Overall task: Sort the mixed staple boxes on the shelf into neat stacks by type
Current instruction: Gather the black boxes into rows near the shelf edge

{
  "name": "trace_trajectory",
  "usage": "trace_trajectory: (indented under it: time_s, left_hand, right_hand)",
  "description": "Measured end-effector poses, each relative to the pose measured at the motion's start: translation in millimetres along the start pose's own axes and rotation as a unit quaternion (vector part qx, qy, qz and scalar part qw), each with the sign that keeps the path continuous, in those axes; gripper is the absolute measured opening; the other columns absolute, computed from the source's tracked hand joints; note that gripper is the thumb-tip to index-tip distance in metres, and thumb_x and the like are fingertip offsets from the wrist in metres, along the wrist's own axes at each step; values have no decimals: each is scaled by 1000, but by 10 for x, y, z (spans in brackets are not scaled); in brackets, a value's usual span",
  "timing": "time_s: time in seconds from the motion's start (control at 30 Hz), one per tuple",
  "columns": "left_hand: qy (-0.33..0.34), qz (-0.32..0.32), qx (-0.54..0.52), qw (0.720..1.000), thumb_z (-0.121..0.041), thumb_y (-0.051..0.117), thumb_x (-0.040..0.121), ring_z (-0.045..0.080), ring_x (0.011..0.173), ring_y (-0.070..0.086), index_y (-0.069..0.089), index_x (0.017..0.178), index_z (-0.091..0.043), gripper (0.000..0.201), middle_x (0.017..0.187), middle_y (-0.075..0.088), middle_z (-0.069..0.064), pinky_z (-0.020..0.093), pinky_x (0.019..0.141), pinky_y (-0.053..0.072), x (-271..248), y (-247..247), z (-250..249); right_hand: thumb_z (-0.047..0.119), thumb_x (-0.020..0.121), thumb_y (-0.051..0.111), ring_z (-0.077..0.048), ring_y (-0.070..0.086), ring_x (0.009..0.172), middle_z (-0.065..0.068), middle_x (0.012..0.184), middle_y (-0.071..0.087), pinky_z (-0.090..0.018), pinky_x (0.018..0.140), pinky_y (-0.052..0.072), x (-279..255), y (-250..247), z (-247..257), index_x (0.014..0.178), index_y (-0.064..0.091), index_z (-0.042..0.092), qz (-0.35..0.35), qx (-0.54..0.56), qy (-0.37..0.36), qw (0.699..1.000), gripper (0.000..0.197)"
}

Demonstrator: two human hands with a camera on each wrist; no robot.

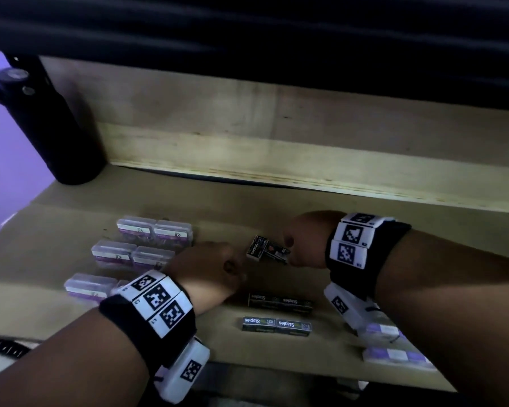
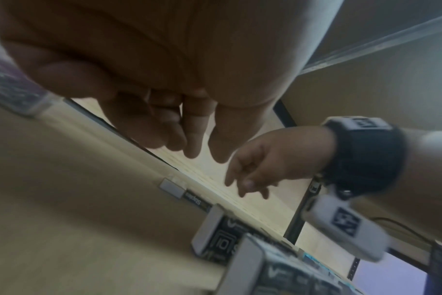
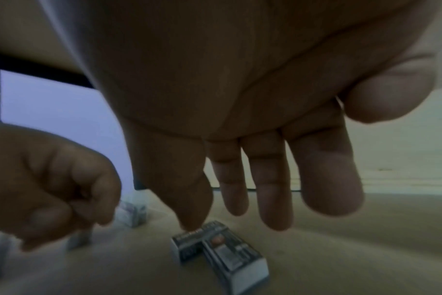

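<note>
Nearest, two rows of black staple boxes [image 1: 276,324] are laid end to end, presumably so that this type is kept together; purple-and-white boxes [image 1: 394,352] are set apart at the right. Just beyond, the left hand [image 1: 209,265] is held loosely curled and empty, while the right hand [image 1: 303,239] is spread with straight fingers, nothing grasped. Two loose black boxes [image 1: 268,248] are seen askew between the hands, just under the right fingertips [image 3: 187,209]; contact cannot be told. Farther left, clear boxes [image 1: 133,251] are grouped in pairs

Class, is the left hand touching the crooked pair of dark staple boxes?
Apart. The right wrist view shows bare shelf between the left hand and the dark staple boxes.
</note>
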State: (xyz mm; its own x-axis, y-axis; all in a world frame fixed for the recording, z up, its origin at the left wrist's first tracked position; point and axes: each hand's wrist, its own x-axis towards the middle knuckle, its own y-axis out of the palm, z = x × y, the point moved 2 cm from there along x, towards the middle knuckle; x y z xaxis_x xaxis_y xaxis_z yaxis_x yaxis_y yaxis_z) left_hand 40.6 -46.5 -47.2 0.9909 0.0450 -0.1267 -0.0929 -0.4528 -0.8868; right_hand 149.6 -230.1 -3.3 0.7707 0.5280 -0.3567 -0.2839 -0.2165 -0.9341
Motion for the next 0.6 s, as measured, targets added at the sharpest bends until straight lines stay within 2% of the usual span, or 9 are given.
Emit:
trace_trajectory:
  time_s: [0.07,0.13,0.23,0.3,0.47,0.53,0.6]
  left_hand:
    - [12,0,-12,1000,-66,44,60,-6,69,58,59,89,-55,35,73,62,-21,20,59,46,-3,1,-24]
    - [22,3,-22,1000,-62,43,60,-5,68,61,59,96,-52,41,75,67,-18,24,62,52,-11,-4,-41]
    - [30,0,-21,999,-58,47,63,-4,67,61,55,100,-53,38,76,68,-15,18,58,47,-19,-3,-47]
    - [37,2,-19,999,-55,48,65,-4,68,61,53,102,-52,37,77,68,-14,19,58,47,-13,12,-48]
    - [42,5,-19,999,-54,47,62,-1,68,63,55,102,-50,41,78,70,-14,24,62,52,31,68,-2]
    - [32,-13,-29,999,-57,45,58,-6,64,61,53,101,-55,43,76,70,-15,25,63,54,30,82,16]
    - [25,-23,-32,999,-60,44,58,-10,61,59,53,95,-60,37,72,68,-20,23,60,54,22,92,15]
  right_hand:
    - [43,77,69,-27,66,93,-2,103,69,-36,79,54,82,45,22,108,67,25,2,9,6,1000,36]
    - [42,76,71,-25,63,86,-2,100,67,-34,74,50,153,97,57,108,66,25,9,7,10,1000,37]
    - [41,76,72,-22,51,77,-2,94,62,-32,69,42,242,156,78,108,65,24,5,9,16,1000,37]
    - [41,77,73,-22,50,77,-3,94,61,-32,69,42,292,185,74,110,66,23,4,12,23,1000,39]
    - [38,80,75,-21,47,82,-3,97,55,-29,70,40,347,243,91,122,62,20,24,29,12,999,47]
    - [37,80,76,-21,47,83,0,96,50,-27,66,40,364,263,87,123,62,19,24,31,13,999,48]
    - [35,80,76,-20,46,84,1,97,49,-28,72,40,373,272,82,123,61,19,19,26,13,999,48]
